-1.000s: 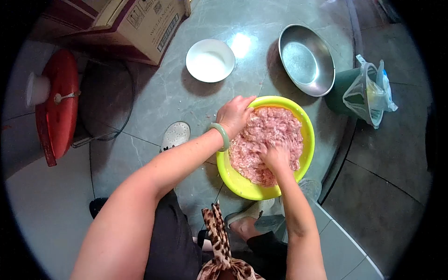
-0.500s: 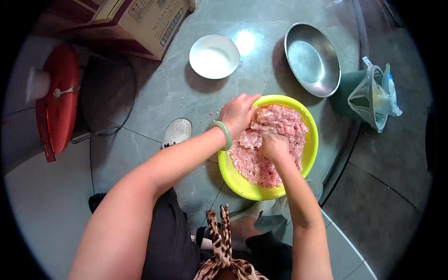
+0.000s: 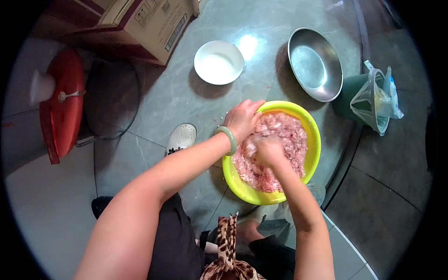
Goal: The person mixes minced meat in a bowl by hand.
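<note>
A lime-yellow basin (image 3: 241,189) stands on the floor in front of me, holding a wide mass of pink minced meat (image 3: 294,135). My left hand (image 3: 242,120), with a pale green bangle on its wrist, grips the basin's upper left rim. Fingers curled, my right hand (image 3: 269,150) is sunk into the meat near the middle. Motion blurs its fingertips, and some of the meat is bunched against them. How much lies inside the fist is hidden.
Beyond the basin are a white bowl (image 3: 219,62) and an oval metal basin (image 3: 315,65). A green bin (image 3: 357,100) with a plastic liner stands at right. Cardboard boxes (image 3: 154,28) and a red stool-like object (image 3: 68,100) are at left. My shoe (image 3: 183,135) is beside the basin.
My right hand has shifted slightly left within the minced meat, and the heaped upper part looks flatter. My left hand keeps its hold on the rim. The whole view has shifted slightly.
</note>
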`<act>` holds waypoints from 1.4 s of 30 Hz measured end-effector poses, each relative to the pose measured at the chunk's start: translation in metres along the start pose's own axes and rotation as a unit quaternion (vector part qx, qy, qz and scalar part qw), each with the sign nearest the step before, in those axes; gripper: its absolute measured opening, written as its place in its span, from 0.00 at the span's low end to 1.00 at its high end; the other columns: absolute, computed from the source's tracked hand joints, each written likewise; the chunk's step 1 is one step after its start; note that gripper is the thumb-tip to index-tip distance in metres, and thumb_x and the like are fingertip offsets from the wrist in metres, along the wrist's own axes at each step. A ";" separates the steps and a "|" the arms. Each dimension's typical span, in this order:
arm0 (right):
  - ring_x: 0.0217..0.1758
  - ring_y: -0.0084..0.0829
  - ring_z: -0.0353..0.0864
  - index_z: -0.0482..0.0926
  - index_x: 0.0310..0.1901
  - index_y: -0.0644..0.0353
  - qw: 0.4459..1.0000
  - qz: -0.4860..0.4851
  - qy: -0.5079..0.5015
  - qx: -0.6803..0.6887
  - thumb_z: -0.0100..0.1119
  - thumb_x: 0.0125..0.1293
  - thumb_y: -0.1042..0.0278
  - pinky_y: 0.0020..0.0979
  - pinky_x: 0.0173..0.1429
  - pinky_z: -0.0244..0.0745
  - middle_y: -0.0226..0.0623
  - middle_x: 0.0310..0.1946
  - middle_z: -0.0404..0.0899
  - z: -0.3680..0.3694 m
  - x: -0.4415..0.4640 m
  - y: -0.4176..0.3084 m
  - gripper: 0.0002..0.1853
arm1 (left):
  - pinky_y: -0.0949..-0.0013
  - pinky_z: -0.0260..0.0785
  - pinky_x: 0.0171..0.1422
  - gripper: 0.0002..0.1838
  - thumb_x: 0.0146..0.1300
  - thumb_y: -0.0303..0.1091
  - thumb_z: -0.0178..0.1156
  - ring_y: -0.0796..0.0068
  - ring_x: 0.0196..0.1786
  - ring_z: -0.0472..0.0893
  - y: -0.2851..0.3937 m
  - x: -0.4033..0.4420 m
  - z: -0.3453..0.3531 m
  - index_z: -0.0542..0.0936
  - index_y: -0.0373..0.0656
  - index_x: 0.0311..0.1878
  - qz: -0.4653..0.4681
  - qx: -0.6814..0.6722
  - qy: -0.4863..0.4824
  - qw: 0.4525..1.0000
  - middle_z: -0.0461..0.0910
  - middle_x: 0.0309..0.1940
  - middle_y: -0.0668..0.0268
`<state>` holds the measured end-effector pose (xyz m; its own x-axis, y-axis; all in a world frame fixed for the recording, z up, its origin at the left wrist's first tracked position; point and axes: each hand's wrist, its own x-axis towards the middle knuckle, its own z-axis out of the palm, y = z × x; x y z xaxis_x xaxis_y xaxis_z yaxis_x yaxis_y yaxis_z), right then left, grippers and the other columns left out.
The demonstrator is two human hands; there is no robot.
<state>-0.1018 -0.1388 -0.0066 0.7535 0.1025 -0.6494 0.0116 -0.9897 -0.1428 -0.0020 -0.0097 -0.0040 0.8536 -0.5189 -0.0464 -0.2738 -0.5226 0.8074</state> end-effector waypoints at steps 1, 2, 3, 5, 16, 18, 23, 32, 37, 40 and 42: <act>0.43 0.42 0.82 0.81 0.43 0.50 0.998 0.047 0.014 0.031 0.61 0.53 0.54 0.47 0.56 0.71 0.44 0.32 0.82 0.005 -0.006 0.012 0.16 | 0.58 0.71 0.45 0.19 0.62 0.34 0.59 0.57 0.40 0.78 -0.001 -0.002 0.001 0.77 0.53 0.58 0.008 -0.005 0.005 1.000 0.76 0.36 0.59; 0.45 0.42 0.81 0.80 0.46 0.51 0.993 0.098 0.030 0.061 0.62 0.52 0.51 0.47 0.57 0.70 0.46 0.37 0.82 0.011 -0.012 0.021 0.20 | 0.58 0.71 0.45 0.19 0.62 0.34 0.59 0.57 0.40 0.78 -0.001 -0.003 0.001 0.77 0.53 0.58 0.009 -0.008 0.002 1.000 0.76 0.36 0.59; 0.45 0.42 0.81 0.80 0.46 0.51 0.992 0.104 0.031 0.060 0.62 0.52 0.51 0.47 0.57 0.70 0.46 0.37 0.82 0.023 -0.022 0.024 0.20 | 0.58 0.71 0.45 0.19 0.62 0.34 0.59 0.57 0.40 0.78 -0.001 -0.002 0.001 0.77 0.53 0.58 0.007 -0.005 -0.001 1.000 0.76 0.36 0.59; 0.53 0.46 0.78 0.73 0.57 0.56 0.976 0.118 0.178 0.050 0.60 0.54 0.46 0.46 0.61 0.68 0.51 0.51 0.77 0.054 -0.052 0.021 0.32 | 0.58 0.72 0.45 0.20 0.62 0.34 0.59 0.56 0.40 0.78 0.000 -0.001 0.000 0.77 0.53 0.58 0.000 -0.006 -0.010 1.000 0.76 0.37 0.60; 0.39 0.42 0.81 0.77 0.48 0.52 0.985 -0.068 0.152 0.046 0.52 0.55 0.75 0.40 0.49 0.75 0.44 0.38 0.80 0.021 0.005 -0.002 0.17 | 0.57 0.72 0.44 0.20 0.61 0.34 0.59 0.55 0.40 0.78 -0.003 0.001 0.002 0.77 0.53 0.58 0.009 0.000 0.005 1.000 0.76 0.36 0.59; 0.39 0.42 0.81 0.78 0.49 0.52 0.967 -0.050 0.250 0.022 0.52 0.57 0.71 0.41 0.47 0.75 0.40 0.43 0.80 0.043 -0.004 0.035 0.17 | 0.57 0.72 0.44 0.20 0.61 0.33 0.59 0.55 0.40 0.78 -0.002 -0.004 0.004 0.77 0.52 0.58 0.009 -0.003 -0.001 1.000 0.76 0.36 0.58; 0.73 0.49 0.54 0.69 0.63 0.53 0.980 0.071 0.187 -0.004 0.62 0.51 0.65 0.67 0.72 0.40 0.51 0.66 0.63 0.061 -0.078 0.007 0.33 | 0.58 0.72 0.45 0.20 0.60 0.32 0.59 0.56 0.40 0.78 -0.006 -0.001 0.006 0.77 0.52 0.58 0.025 -0.009 0.013 1.000 0.76 0.37 0.59; 0.61 0.46 0.72 0.80 0.53 0.45 0.973 -0.152 0.165 -0.051 0.53 0.62 0.64 0.43 0.64 0.68 0.42 0.59 0.72 -0.041 -0.009 0.036 0.18 | 0.58 0.71 0.43 0.20 0.61 0.33 0.59 0.56 0.38 0.78 -0.001 0.000 -0.001 0.77 0.52 0.58 0.003 -0.009 -0.008 1.000 0.75 0.36 0.59; 0.62 0.43 0.73 0.73 0.61 0.52 0.990 -0.099 -0.072 0.073 0.48 0.68 0.54 0.41 0.66 0.66 0.46 0.56 0.77 -0.046 0.042 0.088 0.23 | 0.59 0.71 0.45 0.19 0.62 0.34 0.59 0.57 0.40 0.78 0.001 -0.002 -0.001 0.77 0.52 0.58 -0.011 -0.018 -0.010 1.000 0.75 0.36 0.59; 0.65 0.44 0.70 0.69 0.65 0.50 0.961 -0.003 -0.059 0.270 0.46 0.70 0.50 0.38 0.69 0.63 0.45 0.61 0.73 -0.011 0.040 0.110 0.26 | 0.59 0.71 0.46 0.19 0.62 0.34 0.59 0.58 0.40 0.78 0.002 -0.002 -0.002 0.77 0.52 0.58 -0.008 -0.022 -0.011 1.000 0.76 0.36 0.60; 0.67 0.40 0.69 0.64 0.69 0.52 0.931 0.032 -0.093 0.351 0.47 0.69 0.47 0.35 0.71 0.60 0.46 0.63 0.71 0.003 0.013 0.113 0.30 | 0.59 0.71 0.45 0.19 0.62 0.34 0.59 0.58 0.40 0.78 0.001 0.000 0.001 0.77 0.52 0.58 -0.010 -0.027 -0.010 1.000 0.76 0.36 0.61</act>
<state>-0.0929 -0.2488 -0.0338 0.6107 0.1249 -0.7819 -0.5110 -0.6922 -0.5097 -0.0023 -0.0111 -0.0040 0.8493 -0.5227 -0.0744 -0.2322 -0.4963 0.8365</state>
